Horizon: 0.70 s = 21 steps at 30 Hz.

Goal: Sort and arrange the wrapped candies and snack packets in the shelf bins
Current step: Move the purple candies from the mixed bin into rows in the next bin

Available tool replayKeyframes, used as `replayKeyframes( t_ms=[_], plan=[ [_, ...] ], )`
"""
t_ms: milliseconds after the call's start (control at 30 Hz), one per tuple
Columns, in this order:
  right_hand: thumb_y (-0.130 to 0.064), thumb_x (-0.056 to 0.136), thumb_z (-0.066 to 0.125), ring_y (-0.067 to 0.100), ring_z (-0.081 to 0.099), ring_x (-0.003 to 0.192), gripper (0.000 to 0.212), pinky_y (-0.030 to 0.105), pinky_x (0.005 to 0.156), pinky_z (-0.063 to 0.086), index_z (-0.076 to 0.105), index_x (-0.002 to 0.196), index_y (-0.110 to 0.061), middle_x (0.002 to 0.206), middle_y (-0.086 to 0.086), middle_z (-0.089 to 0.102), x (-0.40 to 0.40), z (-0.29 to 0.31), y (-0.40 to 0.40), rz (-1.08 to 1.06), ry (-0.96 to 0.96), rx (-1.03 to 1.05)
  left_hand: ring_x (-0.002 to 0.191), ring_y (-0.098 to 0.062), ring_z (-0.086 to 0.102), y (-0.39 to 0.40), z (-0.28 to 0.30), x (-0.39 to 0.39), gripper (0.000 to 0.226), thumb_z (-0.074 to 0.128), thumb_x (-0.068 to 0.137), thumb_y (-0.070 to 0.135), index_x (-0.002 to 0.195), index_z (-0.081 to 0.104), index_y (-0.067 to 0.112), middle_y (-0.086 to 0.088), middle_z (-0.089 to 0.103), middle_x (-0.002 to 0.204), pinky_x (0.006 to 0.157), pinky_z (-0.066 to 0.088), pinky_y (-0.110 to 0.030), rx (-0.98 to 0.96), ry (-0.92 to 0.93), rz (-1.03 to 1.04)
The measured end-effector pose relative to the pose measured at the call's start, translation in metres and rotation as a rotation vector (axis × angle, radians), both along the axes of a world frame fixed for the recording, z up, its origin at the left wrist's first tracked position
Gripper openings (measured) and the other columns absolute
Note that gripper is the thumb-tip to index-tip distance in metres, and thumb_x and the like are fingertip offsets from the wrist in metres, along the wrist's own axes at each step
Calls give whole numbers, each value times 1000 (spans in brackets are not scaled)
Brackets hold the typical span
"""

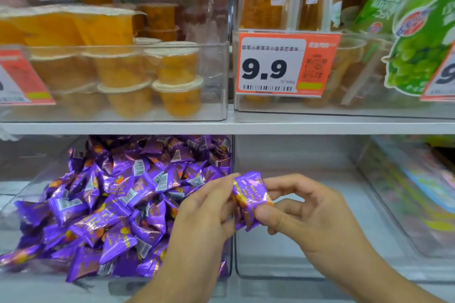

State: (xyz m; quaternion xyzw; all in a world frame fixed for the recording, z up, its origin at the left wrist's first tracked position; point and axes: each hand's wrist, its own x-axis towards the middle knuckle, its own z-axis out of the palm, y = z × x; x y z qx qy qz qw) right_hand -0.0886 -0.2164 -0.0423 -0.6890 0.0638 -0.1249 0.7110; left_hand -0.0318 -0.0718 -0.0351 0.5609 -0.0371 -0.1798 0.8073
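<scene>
Below, clear bin [229, 204] heaped with purple candies [118, 204]; left hand [204, 214], right hand [307, 214] pinch one candy [248, 200].

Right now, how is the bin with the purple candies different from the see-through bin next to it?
The left bin is heaped with purple wrapped candies; the right bin shows no candies inside. The left bin's pile hides its floor; the right bin's floor shows bare. Both are clear plastic bins side by side under the same shelf. The left hand and right hand hold one purple candy between them.

Purple foil candies [118, 204] with orange-gold print and white barcodes; orange jelly cups [138, 76]; orange-bordered white price tag [283, 64].
</scene>
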Motion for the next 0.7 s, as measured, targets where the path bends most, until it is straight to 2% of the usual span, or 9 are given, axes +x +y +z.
replayKeyframes(
  t_ms=[67, 167, 267, 300, 333, 400, 500, 633, 700],
  plan=[
    [-18, 60, 88, 24, 62, 60, 33, 27, 60, 51, 77, 91, -20, 83, 10, 67, 1, -1, 0, 10, 6, -25, 81, -27, 73, -1, -1, -2, 25, 57, 91, 24, 86, 77, 9, -18, 76, 88, 81, 58, -45, 14, -58, -12],
    [-29, 57, 92, 20, 63, 63, 35, 25, 59, 51, 73, 86, -25, 79, 2, 68, 2, -5, 2, -10, 26, -69, 69, -22, 70, -1, -3, -1, 16, 63, 85, 16, 88, 78, 11, -16, 75, 79, 69, 60, -36, 42, -166, 36],
    [-58, 46, 93, 18, 68, 82, 60, 31, 69, 58, 66, 94, -34, 98, -4, 71, 3, -11, 3, -47, 44, -178, 56, -16, 67, 0, -2, -2, 17, 60, 89, 8, 90, 77, 8, -12, 73, 69, 53, 53, -19, 23, -201, 52],
    [-60, 46, 92, 19, 69, 87, 64, 35, 73, 59, 65, 98, -35, 103, -3, 71, 4, -11, 3, -11, 35, -168, 55, -14, 67, 1, 1, -3, 18, 60, 90, 7, 91, 78, 8, -10, 74, 70, 52, 51, -15, 30, -221, 42],
    [-56, 49, 92, 19, 70, 88, 64, 37, 73, 60, 65, 102, -33, 105, -1, 72, 5, -11, 4, 48, 14, -126, 60, -13, 69, 1, 2, -4, 18, 60, 91, 8, 91, 79, 11, -8, 75, 75, 54, 51, -14, 54, -266, 35],
    [-43, 59, 91, 18, 67, 77, 53, 35, 63, 56, 67, 104, -32, 101, 2, 72, 5, -9, 5, 141, -15, -63, 75, -8, 69, 4, -1, -1, 16, 65, 91, 19, 88, 81, 22, 4, 75, 92, 63, 50, -12, 207, -454, 51],
    [-37, 66, 86, 15, 61, 68, 37, 28, 60, 49, 69, 97, -31, 94, 2, 71, 7, -10, 4, 158, -32, -112, 78, 2, 59, 7, -11, 6, 17, 65, 88, 46, 90, 79, 35, 17, 64, 98, 67, 42, -8, 463, -648, 69],
    [-20, 69, 90, 14, 58, 62, 35, 27, 61, 49, 66, 94, -21, 88, 7, 70, 18, -18, -15, -47, 35, -290, 103, 1, 53, 11, -32, 14, 37, 54, 81, 64, 113, 54, 46, 22, 55, 108, 83, 41, -9, 687, -721, 56],
    [-19, 67, 90, 7, 56, 57, 35, 17, 59, 46, 65, 91, -22, 80, 1, 68, 31, -21, -33, -165, 104, -460, 110, 2, 49, 14, -42, 17, 46, 62, 80, 55, 121, 46, 41, 22, 51, 112, 90, 39, -10, 819, -761, 13]
  ],
)
